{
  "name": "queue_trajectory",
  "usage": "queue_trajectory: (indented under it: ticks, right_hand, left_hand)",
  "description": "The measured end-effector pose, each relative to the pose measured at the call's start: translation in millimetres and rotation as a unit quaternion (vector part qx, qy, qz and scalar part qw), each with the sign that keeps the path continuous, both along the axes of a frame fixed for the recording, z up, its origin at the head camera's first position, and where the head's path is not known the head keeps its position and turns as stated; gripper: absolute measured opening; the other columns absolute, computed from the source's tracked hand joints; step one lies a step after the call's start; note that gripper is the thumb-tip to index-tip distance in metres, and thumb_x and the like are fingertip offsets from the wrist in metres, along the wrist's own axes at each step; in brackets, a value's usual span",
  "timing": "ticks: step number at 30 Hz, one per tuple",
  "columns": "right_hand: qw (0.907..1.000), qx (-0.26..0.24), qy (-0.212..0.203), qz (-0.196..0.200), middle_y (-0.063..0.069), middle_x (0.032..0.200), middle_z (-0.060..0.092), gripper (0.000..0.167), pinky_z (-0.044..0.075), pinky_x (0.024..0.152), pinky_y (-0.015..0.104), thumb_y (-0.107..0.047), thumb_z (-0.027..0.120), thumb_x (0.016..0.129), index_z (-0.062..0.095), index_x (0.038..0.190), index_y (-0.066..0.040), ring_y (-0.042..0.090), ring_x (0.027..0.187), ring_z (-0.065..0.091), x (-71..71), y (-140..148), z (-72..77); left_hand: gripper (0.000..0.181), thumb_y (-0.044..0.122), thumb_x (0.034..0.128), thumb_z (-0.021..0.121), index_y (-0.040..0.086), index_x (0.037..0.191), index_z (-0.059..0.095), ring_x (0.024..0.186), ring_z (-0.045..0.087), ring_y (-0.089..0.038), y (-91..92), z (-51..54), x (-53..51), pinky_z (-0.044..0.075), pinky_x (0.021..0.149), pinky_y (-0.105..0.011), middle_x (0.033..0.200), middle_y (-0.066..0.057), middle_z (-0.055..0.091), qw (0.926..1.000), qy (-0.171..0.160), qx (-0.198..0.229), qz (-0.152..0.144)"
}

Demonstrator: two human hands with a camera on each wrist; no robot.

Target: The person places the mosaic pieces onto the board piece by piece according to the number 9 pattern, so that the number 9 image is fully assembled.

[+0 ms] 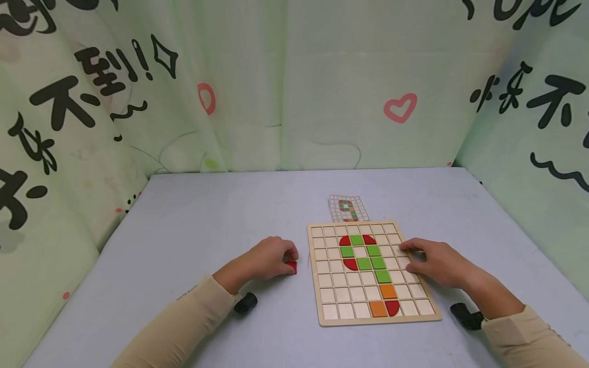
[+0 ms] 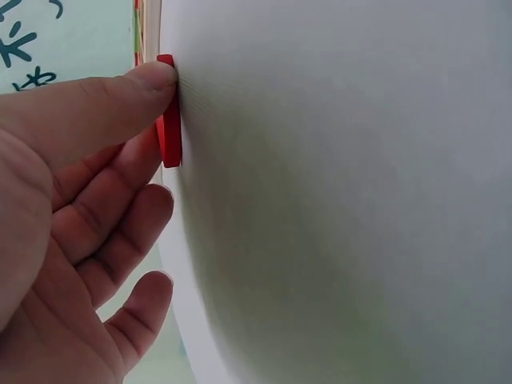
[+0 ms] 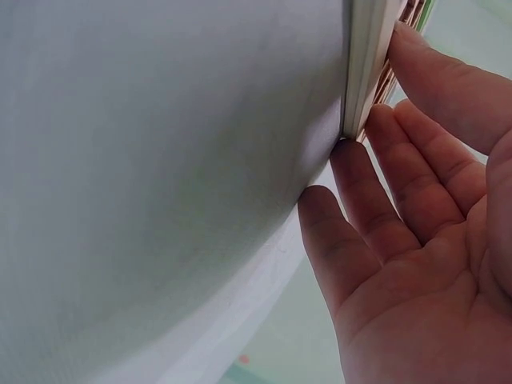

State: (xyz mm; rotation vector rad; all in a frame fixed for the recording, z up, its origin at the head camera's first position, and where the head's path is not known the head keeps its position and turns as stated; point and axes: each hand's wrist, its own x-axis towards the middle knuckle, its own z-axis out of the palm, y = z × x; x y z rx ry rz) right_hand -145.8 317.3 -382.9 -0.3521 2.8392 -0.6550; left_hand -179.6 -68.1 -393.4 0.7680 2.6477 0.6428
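My left hand point(image 1: 271, 257) pinches a small red tile point(image 1: 292, 267) between thumb and fingers, just left of the board. In the left wrist view the red tile point(image 2: 170, 120) stands on edge at the white tabletop. A wooden grid board point(image 1: 314, 286) lies flat, bearing red, green and orange tiles; the green tile point(image 1: 383, 276) is one of several in a bent line. My right hand point(image 1: 439, 260) rests at the board's right edge. In the right wrist view its fingers are fairly straight, with fingertips touching the board's side point(image 3: 364, 72).
Behind the board lies a pattern card point(image 1: 336, 209) with a small coloured grid, its near edge by the board. The white table point(image 1: 221, 214) is bordered by a pale green curtain point(image 1: 322, 102) at the back and sides.
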Motion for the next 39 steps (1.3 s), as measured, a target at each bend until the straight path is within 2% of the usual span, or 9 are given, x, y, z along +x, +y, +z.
queue_trajectory:
  ticks: [7,16,22,27,35,39]
  right_hand:
    - [1.0000,-0.001,-0.001,-0.003,0.028,0.132,0.055,0.047,0.039,0.097,0.064,-0.020,0.075,0.089,0.060,0.130,-0.001,0.048,0.119,0.050,0.0,-0.4,-0.5]
    - [1.0000,0.001,-0.007,-0.003,0.028,0.133,0.055,0.048,0.039,0.097,0.064,-0.021,0.075,0.089,0.060,0.130,-0.001,0.047,0.118,0.050,0.2,-0.8,0.1]
    - [1.0000,-0.003,-0.004,0.000,0.027,0.132,0.056,0.047,0.040,0.097,0.063,-0.020,0.074,0.089,0.060,0.130,-0.001,0.047,0.117,0.051,-0.1,-0.5,-0.4]
    - [0.9999,-0.007,-0.008,-0.003,0.028,0.133,0.055,0.048,0.039,0.097,0.064,-0.022,0.075,0.089,0.060,0.130,-0.002,0.048,0.119,0.050,0.3,1.0,-1.2]
    - [0.9999,-0.008,-0.007,0.000,0.028,0.133,0.055,0.048,0.040,0.097,0.064,-0.021,0.075,0.089,0.060,0.130,-0.002,0.047,0.119,0.050,-0.9,1.8,-0.3]
    - [0.9999,-0.007,-0.008,0.000,0.028,0.133,0.055,0.048,0.040,0.097,0.064,-0.022,0.075,0.089,0.060,0.130,-0.002,0.047,0.118,0.050,-0.7,1.9,-0.8]
  left_hand:
    - [0.016,0.016,0.0862,0.080,0.013,0.097,0.068,0.082,0.051,-0.012,0.8,1.4,1.6,0.047,0.076,-0.028,0.084,0.007,0.060,0.9993,0.030,-0.021,-0.008]
    - [0.016,0.017,0.0872,0.078,0.013,0.099,0.068,0.085,0.052,-0.012,3.1,2.8,4.3,0.048,0.078,-0.028,0.088,0.007,0.062,0.9994,0.031,-0.014,-0.009]
    - [0.018,0.018,0.0873,0.078,0.014,0.102,0.069,0.092,0.053,-0.012,9.2,10.8,7.2,0.048,0.082,-0.027,0.094,0.007,0.064,0.9996,0.025,0.000,-0.013]
    - [0.016,0.015,0.0869,0.078,0.014,0.101,0.070,0.093,0.053,-0.012,18.6,18.5,10.7,0.047,0.083,-0.026,0.095,0.007,0.066,0.9990,0.032,0.010,-0.030]
    - [0.016,0.017,0.0873,0.079,0.014,0.101,0.071,0.092,0.052,-0.010,35.6,27.5,20.0,0.046,0.082,-0.025,0.094,0.010,0.065,0.9970,0.042,0.032,-0.056]
    - [0.020,0.019,0.0872,0.080,0.014,0.105,0.073,0.094,0.052,-0.009,46.2,31.6,25.6,0.045,0.084,-0.024,0.095,0.011,0.066,0.9968,0.044,0.028,-0.060]
